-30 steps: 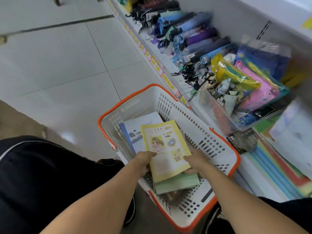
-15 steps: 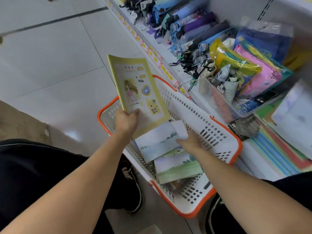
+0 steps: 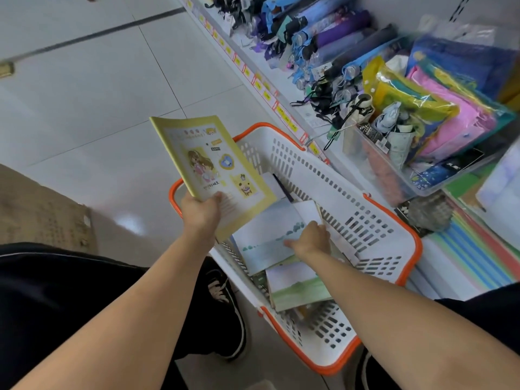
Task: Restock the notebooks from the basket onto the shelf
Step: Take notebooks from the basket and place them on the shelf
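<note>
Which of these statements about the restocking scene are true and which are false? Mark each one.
1. The left hand grips the yellow cartoon-cover notebook. True.
2. The white plastic basket with orange rim holds no notebooks. False: several lie inside.
3. The right hand holds the pale blue landscape-cover notebook in the basket. True.
4. The yellow notebook lies on the shelf. False: it is held up above the basket.

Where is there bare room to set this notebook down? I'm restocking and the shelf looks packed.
Little on the shelf: umbrellas fill the far stretch, a clear bin of packets the middle, stacked coloured paper the near end. Only the narrow front strip behind the price tags is bare. The basket has bare room along its shelf-side wall.
</note>
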Available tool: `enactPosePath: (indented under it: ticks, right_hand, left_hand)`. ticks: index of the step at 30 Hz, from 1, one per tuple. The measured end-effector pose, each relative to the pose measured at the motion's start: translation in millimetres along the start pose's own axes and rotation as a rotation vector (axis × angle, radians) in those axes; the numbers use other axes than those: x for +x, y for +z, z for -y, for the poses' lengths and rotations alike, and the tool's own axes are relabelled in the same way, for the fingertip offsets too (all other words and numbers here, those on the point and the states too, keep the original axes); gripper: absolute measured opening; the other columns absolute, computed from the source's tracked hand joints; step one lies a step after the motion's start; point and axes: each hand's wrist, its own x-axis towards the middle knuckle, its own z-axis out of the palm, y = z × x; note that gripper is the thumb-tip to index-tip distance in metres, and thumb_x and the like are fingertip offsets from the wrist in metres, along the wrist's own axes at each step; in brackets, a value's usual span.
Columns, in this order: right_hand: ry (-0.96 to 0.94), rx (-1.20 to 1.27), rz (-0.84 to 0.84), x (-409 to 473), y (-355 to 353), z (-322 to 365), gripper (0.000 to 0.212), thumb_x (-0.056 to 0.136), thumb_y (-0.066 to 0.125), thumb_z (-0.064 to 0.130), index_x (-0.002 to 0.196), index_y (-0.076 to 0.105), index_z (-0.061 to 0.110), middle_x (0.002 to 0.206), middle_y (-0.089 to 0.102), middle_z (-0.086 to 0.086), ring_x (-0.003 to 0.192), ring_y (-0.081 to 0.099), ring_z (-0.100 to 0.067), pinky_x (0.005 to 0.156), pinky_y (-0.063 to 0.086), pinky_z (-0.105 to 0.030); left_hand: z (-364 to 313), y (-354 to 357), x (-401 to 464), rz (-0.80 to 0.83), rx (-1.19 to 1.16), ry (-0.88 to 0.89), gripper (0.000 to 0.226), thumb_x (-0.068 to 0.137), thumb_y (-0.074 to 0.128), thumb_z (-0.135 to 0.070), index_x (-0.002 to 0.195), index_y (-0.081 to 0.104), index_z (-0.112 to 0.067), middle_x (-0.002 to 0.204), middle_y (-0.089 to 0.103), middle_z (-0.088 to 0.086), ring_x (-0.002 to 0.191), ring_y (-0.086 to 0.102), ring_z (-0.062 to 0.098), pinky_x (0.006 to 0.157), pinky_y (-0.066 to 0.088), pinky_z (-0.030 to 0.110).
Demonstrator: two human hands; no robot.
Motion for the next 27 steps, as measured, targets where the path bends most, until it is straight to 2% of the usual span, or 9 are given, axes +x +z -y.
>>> enactPosePath:
  ticks: [2,5,9,12,15,17,21,25,27]
  right_hand:
    - [0.051,0.065,0.035,2,1,1,0.079,0.07,0.087,0.043,0.129,0.049,0.006,0.131,0.053,-0.014,0.121,0.052,-0.033,0.092,0.05,-0.041]
    - [0.047,0.233,0.148,3,-7,3,0.062,0.084,0.078,0.03,0.133,0.052,0.002,0.128,0.06,-0.014,0.113,0.06,-0.031,0.084,0.052,-0.033]
    - [0.008,0.608,0.283,-9,-52,11,0.055,0.098,0.06,0.019,0.148,0.039,0.009,0.125,0.053,-0.009,0.099,0.065,-0.031,0.073,0.062,-0.046]
    - [-0.109,0.68,0.21,-24,-99,20,0.06,0.098,0.059,0.016,0.152,0.033,0.012,0.15,0.039,-0.007,0.091,0.062,-0.03,0.058,0.061,-0.04]
    - [-0.177,0.844,0.163,-45,-150,24,0.049,0.097,0.061,0.011,0.144,0.046,0.009,0.127,0.059,-0.009,0.091,0.067,-0.033,0.06,0.062,-0.047]
    - [-0.238,0.955,0.156,-62,-186,29,0.043,0.096,0.062,0.012,0.138,0.051,0.007,0.123,0.059,-0.014,0.092,0.067,-0.032,0.062,0.062,-0.044]
    - [-0.438,1.136,0.103,-99,-261,48,0.023,0.1,0.055,0.013,0.122,0.059,0.016,0.109,0.066,-0.009,0.081,0.07,-0.026,0.057,0.06,-0.036]
    - [-0.542,1.229,0.033,-129,-325,53,0.034,0.102,0.052,0.016,0.136,0.051,0.014,0.123,0.068,-0.012,0.089,0.074,-0.028,0.061,0.062,-0.041]
    - [-0.592,1.257,0.024,-143,-342,47,0.034,0.102,0.05,0.021,0.135,0.051,0.014,0.122,0.069,-0.012,0.091,0.073,-0.03,0.062,0.061,-0.039]
  left_hand:
    - [0,-1,-1,-0.01,-0.017,-0.006,0.032,0.087,0.068,-0.006,0.083,0.057,-0.036,0.076,0.065,-0.022,0.068,0.063,-0.002,0.048,0.048,0.012]
    - [-3,1,-1,0.0,-0.007,-0.019,0.028,0.087,0.069,-0.009,0.082,0.058,-0.034,0.077,0.066,-0.018,0.07,0.065,0.003,0.053,0.049,0.019]
    - [-17,2,-4,0.071,0.001,-0.022,0.017,0.088,0.069,-0.01,0.085,0.065,-0.026,0.072,0.071,-0.013,0.064,0.069,0.005,0.056,0.052,0.023]
    - [-31,-2,-11,0.26,-0.174,-0.129,0.018,0.089,0.067,-0.004,0.101,0.067,-0.018,0.093,0.077,0.0,0.079,0.075,0.02,0.06,0.06,0.035]
    - [-53,3,-20,0.498,-0.306,-0.276,0.024,0.093,0.059,-0.008,0.117,0.062,-0.01,0.108,0.074,0.007,0.091,0.073,0.027,0.063,0.06,0.039]
    - [-76,14,-26,0.58,-0.312,-0.292,0.024,0.093,0.06,-0.013,0.116,0.063,-0.008,0.106,0.075,0.008,0.088,0.074,0.026,0.06,0.059,0.035]
    - [-142,46,-39,0.669,-0.223,-0.145,0.032,0.088,0.067,-0.018,0.119,0.065,-0.011,0.112,0.073,0.009,0.095,0.072,0.028,0.065,0.059,0.038]
    - [-209,84,-59,0.661,-0.204,0.16,0.042,0.086,0.071,-0.01,0.127,0.059,-0.014,0.117,0.071,0.007,0.099,0.071,0.029,0.08,0.059,0.046]
    - [-233,105,-73,0.716,-0.224,0.232,0.046,0.089,0.068,-0.007,0.131,0.053,-0.017,0.118,0.071,0.005,0.101,0.071,0.027,0.078,0.059,0.044]
